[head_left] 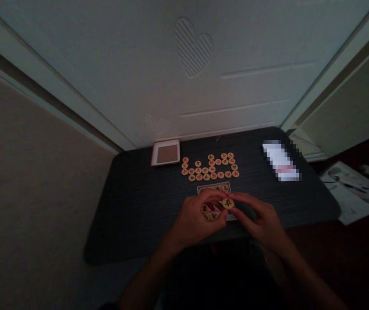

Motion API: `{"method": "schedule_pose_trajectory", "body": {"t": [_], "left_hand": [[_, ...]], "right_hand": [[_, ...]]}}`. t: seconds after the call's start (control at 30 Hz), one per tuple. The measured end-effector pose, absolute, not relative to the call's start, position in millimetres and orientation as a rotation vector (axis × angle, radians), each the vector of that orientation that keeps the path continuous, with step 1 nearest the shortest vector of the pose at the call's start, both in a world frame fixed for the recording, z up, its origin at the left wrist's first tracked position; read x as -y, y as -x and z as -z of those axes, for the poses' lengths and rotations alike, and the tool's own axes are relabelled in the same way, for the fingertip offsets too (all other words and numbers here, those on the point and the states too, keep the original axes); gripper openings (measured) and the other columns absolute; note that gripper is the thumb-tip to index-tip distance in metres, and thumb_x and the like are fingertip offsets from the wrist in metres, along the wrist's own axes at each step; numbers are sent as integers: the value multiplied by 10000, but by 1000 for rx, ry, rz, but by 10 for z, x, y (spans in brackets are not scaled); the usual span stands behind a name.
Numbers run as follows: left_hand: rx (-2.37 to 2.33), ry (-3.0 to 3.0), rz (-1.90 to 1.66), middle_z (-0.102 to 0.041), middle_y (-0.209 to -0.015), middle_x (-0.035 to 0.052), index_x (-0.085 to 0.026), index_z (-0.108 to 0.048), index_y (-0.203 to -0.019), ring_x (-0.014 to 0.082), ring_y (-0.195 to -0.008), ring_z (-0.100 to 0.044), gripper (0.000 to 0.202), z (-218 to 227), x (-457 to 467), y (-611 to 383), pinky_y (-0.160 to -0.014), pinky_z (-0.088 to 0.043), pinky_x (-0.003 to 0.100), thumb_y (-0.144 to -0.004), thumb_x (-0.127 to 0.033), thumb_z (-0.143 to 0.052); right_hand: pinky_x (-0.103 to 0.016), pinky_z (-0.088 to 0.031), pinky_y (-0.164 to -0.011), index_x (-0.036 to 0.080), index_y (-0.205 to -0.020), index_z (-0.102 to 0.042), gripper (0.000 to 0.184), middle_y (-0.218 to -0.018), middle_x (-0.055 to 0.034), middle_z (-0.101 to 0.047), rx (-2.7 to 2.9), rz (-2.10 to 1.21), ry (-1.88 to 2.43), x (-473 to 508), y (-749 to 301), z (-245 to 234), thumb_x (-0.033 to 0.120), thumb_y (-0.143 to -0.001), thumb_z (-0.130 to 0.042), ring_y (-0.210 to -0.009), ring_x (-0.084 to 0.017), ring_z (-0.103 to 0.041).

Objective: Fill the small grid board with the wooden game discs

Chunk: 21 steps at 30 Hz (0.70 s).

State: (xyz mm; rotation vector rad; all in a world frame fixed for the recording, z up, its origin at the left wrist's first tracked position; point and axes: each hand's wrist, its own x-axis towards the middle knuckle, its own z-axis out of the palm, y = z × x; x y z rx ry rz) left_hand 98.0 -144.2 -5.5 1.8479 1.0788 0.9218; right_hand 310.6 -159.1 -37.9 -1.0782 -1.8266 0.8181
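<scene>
A round Chinese chess piece (228, 203) with a black character faces up between the fingertips of both hands. My left hand (195, 219) is closed in a pinch at the piece's left side, with its fingers curved over a small box. My right hand (263, 219) grips the same piece from the right with thumb and fingers. Under the hands lies the box (198, 189), its rim partly hidden, with several black-marked pieces (225, 188) inside. Beyond it, several loose pieces (213, 175) with red or black characters lie face up on the table in uneven rows.
An open box lid (152, 160) with a brown inside lies at the table's back left. A blurred-out bright rectangular object (281, 161) rests on the right of the dark table (123, 206). Behind stands a white door (123, 73) with heart reliefs. Papers (354, 189) lie lower right.
</scene>
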Motion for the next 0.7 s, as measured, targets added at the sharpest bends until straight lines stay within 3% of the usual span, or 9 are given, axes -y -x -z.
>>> {"method": "schedule_pose_trajectory", "body": {"t": [0.47, 0.7], "left_hand": [[-1120, -2047, -876, -774, -1065, -12, -248, -616, -1203, 145, -899, -757, 363, 156, 1406, -1004, -862, -613, 272, -853, -203, -703], [-1156, -2240, -843, -774, -1108, 20, -243, -608, -1243, 198, -981, -752, 373, 195, 1390, -1010, -926, -597, 351, -881, -258, -700]], "right_hand": [[-367, -564, -1044, 313, -1332, -634, 373, -1307, -18, -713, 1826, -828, 1135, 1595, -3132, 493, 257, -963, -633, -1167, -204, -700], [-356, -571, -1033, 328, -1351, -625, 389, -1321, -2, -706, 1829, -840, 1183, 1615, -3158, 507, 244, -971, -613, -1162, -204, -706]]}}
